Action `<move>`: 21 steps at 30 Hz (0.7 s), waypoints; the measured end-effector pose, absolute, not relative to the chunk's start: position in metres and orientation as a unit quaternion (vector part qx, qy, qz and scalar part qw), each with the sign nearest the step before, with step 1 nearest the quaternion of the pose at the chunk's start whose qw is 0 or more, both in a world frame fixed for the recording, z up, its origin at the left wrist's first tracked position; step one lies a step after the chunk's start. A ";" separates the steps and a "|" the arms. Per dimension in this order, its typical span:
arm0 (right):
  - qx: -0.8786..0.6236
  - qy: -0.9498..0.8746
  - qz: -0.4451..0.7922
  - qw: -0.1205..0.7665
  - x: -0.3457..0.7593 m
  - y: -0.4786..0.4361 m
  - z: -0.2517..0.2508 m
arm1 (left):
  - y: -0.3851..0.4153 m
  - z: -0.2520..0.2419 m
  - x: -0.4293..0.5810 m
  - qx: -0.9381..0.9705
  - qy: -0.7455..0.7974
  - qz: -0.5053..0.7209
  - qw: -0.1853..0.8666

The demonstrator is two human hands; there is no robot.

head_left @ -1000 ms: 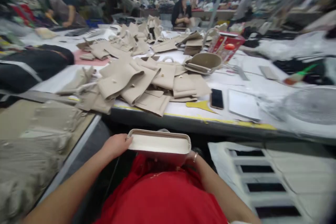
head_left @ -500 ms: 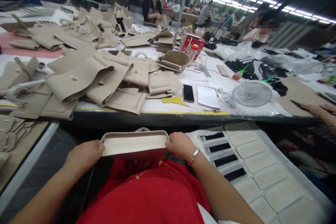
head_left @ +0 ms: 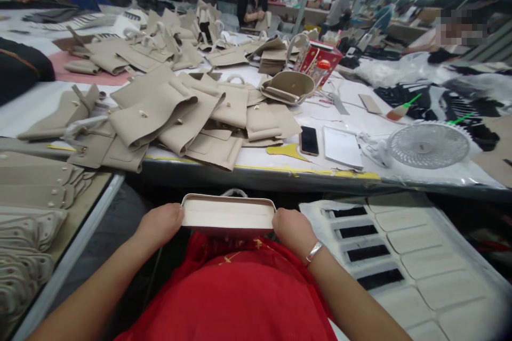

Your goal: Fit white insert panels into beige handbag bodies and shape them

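Between my two hands, low in front of my red clothing, is a handbag body [head_left: 230,214] with a cream base panel turned up toward me. My left hand [head_left: 163,224] is closed on its left end. At the opposite end, my right hand [head_left: 294,228] grips the other corner, a silver bracelet on the wrist. A pale handle loop shows just behind the bag's far edge. The fingertips of both hands are partly hidden by the bag. Across the bench ahead lies a heap of beige bag pieces [head_left: 154,112] with small metal fittings.
On the white bench [head_left: 256,162] are a phone [head_left: 309,140], a white pad [head_left: 342,147], a yellow tool [head_left: 286,151] and a fan [head_left: 429,145]. Cream panels [head_left: 436,256] lie at right, beige strips [head_left: 32,224] at left. Other people work beyond the bench.
My view has turned left, so the bench things sit further right. Both hands still hold the bag, whose dark red side shows less now.
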State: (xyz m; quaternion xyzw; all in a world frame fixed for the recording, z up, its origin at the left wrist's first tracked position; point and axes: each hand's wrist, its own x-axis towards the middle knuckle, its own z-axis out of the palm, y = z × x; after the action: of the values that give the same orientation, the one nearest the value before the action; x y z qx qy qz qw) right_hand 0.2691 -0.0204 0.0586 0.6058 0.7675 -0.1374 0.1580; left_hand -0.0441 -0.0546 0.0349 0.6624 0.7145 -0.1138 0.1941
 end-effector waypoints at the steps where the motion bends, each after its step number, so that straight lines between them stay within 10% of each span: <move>1: 0.597 0.775 -0.139 0.153 0.270 -0.020 0.057 | -0.055 0.034 -0.045 0.669 0.709 -0.107 0.195; 21: 0.597 0.766 -0.217 0.097 0.272 -0.018 0.054 | -0.054 0.023 -0.070 0.618 0.688 0.078 0.373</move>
State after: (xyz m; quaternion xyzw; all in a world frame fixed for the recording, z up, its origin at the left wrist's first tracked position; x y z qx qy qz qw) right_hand 0.2723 -0.0185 0.0542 0.5969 0.7663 -0.2171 0.0971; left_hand -0.0704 -0.0540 0.0233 0.6176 0.6877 0.0783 0.3735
